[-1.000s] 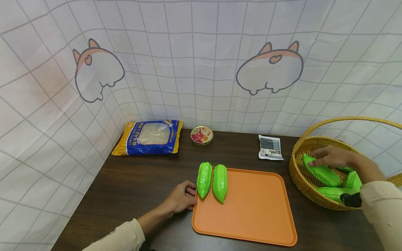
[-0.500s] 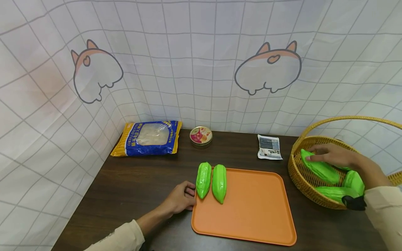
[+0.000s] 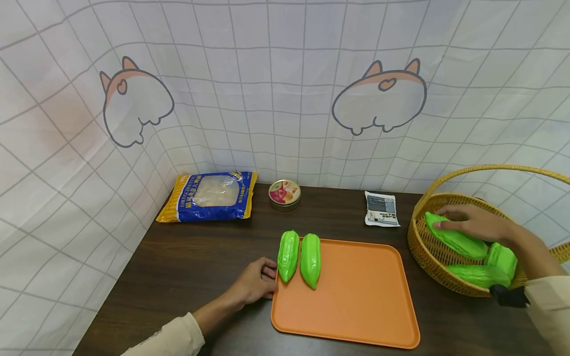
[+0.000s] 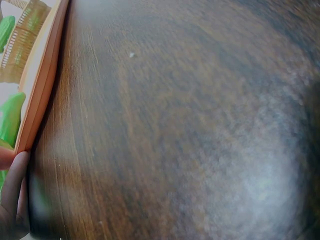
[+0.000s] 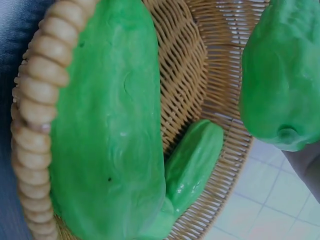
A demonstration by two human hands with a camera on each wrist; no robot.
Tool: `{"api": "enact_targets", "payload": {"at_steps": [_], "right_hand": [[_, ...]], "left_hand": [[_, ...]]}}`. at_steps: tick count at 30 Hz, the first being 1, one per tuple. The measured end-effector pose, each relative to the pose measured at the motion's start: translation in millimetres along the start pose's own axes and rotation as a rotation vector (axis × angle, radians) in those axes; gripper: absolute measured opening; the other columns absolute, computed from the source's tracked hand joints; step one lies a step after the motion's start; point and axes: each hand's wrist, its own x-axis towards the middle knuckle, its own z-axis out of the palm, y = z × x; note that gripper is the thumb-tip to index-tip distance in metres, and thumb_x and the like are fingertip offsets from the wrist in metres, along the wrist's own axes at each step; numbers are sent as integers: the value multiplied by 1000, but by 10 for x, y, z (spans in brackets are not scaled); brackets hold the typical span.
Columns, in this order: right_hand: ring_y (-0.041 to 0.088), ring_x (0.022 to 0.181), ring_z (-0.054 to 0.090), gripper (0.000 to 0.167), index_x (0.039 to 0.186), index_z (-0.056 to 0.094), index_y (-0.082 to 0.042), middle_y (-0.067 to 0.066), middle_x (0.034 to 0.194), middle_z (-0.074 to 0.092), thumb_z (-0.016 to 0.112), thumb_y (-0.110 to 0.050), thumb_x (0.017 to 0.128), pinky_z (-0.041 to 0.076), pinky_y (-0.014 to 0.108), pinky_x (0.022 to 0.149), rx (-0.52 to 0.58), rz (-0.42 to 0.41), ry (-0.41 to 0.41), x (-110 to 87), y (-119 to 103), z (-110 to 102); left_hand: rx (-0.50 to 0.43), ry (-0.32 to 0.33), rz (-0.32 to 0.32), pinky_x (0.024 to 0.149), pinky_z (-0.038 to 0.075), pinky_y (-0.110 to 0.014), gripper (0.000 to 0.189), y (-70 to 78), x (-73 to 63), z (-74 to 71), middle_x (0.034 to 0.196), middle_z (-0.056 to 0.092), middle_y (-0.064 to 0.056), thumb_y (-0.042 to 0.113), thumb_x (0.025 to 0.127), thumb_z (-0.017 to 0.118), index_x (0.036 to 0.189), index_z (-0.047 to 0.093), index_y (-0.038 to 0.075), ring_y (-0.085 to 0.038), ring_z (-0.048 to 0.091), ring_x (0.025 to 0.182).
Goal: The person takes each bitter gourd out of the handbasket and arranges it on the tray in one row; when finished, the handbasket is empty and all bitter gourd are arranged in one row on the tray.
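My left hand (image 3: 256, 282) pinches the left rim of an orange tray (image 3: 352, 296), with its fingers (image 4: 14, 187) at the rim's outer side. On the tray's left part lie two ridged green gourds, one (image 3: 288, 256) along the edge and another (image 3: 310, 260) beside it. At the right, my right hand (image 3: 483, 225) reaches over a wicker basket (image 3: 420, 247) and holds a green gourd (image 3: 456, 241) from above, thumb on its near side. The right wrist view has this held gourd (image 5: 282, 75) at its upper right, above other gourds (image 5: 110, 125) in the basket.
The basket's arched handle (image 3: 494, 168) rises above my right forearm. Along the back of the dark wooden table (image 3: 187, 262) lie a blue-and-yellow pasta bag (image 3: 213, 195), a round tin (image 3: 285, 193) and a small white packet (image 3: 382, 209). A grid-patterned cloth (image 3: 249, 99) hangs behind.
The gourd in my right hand has risen a little and its lower end has swung right, covering another gourd behind it. My left hand and the tray stay in place.
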Motion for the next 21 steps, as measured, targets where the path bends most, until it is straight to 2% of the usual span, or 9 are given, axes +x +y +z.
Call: {"api": "enact_targets", "payload": {"at_steps": [3,6,10,14,17,21], "right_hand": [[27,106,63,43,133,58,-10,20,132,60,57,-37,101,54,37,76,35,-10,-5,-34,-32,1],[22,106,60,38,131,60,-13,16,131,61,57,-36,100,53,36,78,42,-33,-2,-64,-74,14],[33,120,56,38,131,60,-14,16,135,59,59,-35,100,52,43,85,23,-63,13,-106,-134,50],[43,125,53,43,136,57,-11,20,140,55,59,-34,100,54,48,87,35,-79,-11,-137,-186,82],[47,127,51,45,139,55,-11,23,143,52,59,-33,100,54,53,88,52,-101,-32,-148,-223,111],[48,127,52,42,138,56,-15,21,144,53,60,-31,100,54,52,88,66,-132,-47,-144,-277,164]], "left_hand": [[5,0,-2,63,63,-34,56,3,-4,1,104,57,-15,-5,72,70,125,53,-5,-17,63,80],[9,1,-1,63,63,-34,55,5,-7,1,105,58,-15,-5,72,70,125,53,-5,-17,63,80],[16,4,1,63,63,-34,55,3,-7,0,105,58,-15,-5,72,70,125,53,-5,-17,63,80],[20,8,1,62,63,-34,55,3,-8,2,104,58,-15,-4,72,70,125,53,-5,-17,63,80],[18,8,-2,63,63,-34,55,6,-10,5,104,58,-15,-4,72,70,125,54,-5,-17,63,80],[14,8,-2,63,63,-34,55,12,-13,4,104,58,-15,-4,72,70,124,54,-5,-17,63,79]]}}
